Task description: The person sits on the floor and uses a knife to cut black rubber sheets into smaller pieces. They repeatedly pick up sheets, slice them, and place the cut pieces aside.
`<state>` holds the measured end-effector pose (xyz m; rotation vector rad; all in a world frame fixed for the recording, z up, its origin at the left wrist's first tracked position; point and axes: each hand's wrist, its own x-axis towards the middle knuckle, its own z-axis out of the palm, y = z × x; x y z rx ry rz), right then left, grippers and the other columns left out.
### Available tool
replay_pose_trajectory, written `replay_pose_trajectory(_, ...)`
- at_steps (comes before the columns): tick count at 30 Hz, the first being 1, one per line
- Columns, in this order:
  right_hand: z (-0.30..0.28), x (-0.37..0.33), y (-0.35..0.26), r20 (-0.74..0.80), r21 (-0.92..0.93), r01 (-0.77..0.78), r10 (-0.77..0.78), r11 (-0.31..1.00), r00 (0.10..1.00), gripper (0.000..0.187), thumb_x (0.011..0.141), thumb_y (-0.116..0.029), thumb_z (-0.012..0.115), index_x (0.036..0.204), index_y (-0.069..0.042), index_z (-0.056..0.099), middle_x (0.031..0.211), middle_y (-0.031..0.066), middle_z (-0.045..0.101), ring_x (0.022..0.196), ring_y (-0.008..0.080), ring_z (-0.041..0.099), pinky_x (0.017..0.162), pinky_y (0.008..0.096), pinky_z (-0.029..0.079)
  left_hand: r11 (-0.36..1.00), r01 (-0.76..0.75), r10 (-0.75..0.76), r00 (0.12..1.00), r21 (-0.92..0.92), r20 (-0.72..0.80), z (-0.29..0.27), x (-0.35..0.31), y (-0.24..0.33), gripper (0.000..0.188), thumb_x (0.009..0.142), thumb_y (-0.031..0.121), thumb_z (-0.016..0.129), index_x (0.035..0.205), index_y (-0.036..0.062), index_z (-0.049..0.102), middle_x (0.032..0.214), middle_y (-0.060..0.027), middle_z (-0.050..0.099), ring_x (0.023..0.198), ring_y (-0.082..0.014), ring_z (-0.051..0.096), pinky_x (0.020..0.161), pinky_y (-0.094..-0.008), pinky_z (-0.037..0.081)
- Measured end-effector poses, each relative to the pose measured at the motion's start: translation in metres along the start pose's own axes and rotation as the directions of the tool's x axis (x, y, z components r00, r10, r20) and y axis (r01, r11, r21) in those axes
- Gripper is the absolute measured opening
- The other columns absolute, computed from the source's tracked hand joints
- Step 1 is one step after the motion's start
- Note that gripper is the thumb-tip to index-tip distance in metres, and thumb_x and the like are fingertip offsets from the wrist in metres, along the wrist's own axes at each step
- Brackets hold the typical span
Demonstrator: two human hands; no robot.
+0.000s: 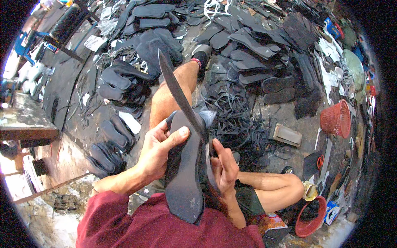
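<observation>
My left hand point(155, 155) grips a dark grey shoe sole point(184, 173), its thumb pressed on the upper face. The sole stands lengthwise in front of my maroon shirt, its lower end against the cloth. In my right hand point(225, 167), fingers curled, is a knife with a long curved blade point(178, 93). The blade slants up and left across the sole's right edge, its tip pointing away from me. A thin dark strip point(210, 173) hangs along that edge by my right fingers; whether it is still joined to the sole, I cannot tell. The knife's handle is hidden.
Stacks of dark soles point(256, 62) lie ahead, with more piles point(120, 87) to the left. Black offcut strips point(231, 111) heap beyond my right hand. A grey block point(287, 135), a red basket point(336, 118) and scissors with red handles point(320, 162) are rightward. A low table point(29, 132) stands left.
</observation>
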<state>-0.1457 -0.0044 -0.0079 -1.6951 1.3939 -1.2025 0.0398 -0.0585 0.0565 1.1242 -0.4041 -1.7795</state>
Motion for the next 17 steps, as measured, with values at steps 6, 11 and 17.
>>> replay_pose_trajectory(6, -0.004, -0.077, 0.049, -0.12, -0.149, 0.05, -0.068, 0.988, 0.99, 0.035, 0.095, -0.02, 0.058, 0.128, -0.008, 0.063, 0.087, 0.014, 0.064, 0.068, 0.0297, 0.06, 0.06, 0.0386, 0.049, 0.999, 0.044, -0.045, 0.998, 0.017, 0.037, -0.004, 0.004, 0.007, 0.044, 0.089, 0.016, 0.074, 0.127, 0.0022, 0.056, 0.106, -0.007, 0.07, 0.089, -0.0141, 0.069, 0.079, -0.0311, 0.058)
replay_pose_trajectory(11, -0.024, -0.035, 0.033, 0.082, -0.043, -0.046, 0.049, 0.998, 0.995, 0.038, 0.091, -0.013, 0.062, 0.129, -0.009, 0.063, 0.079, 0.0118, 0.06, 0.066, 0.0285, 0.058, 0.057, 0.0393, 0.048, 0.987, 0.058, -0.067, 0.996, 0.151, 0.058, -0.013, 0.006, 0.012, 0.045, 0.086, 0.01, 0.077, 0.125, 0.0002, 0.057, 0.108, -0.0076, 0.069, 0.096, -0.0149, 0.067, 0.086, -0.0312, 0.055)
replay_pose_trajectory(17, -0.071, 0.052, 0.014, 0.409, -0.064, 0.029, 0.0, 0.998, 0.913, 0.04, 0.092, -0.012, 0.063, 0.131, -0.013, 0.062, 0.068, 0.0084, 0.053, 0.057, 0.0266, 0.057, 0.057, 0.0393, 0.051, 0.922, -0.012, -0.067, 0.979, 0.388, 0.19, -0.02, 0.009, 0.016, 0.05, 0.086, 0.007, 0.078, 0.129, -0.0022, 0.056, 0.112, -0.0078, 0.069, 0.101, -0.0141, 0.064, 0.093, -0.0308, 0.051)
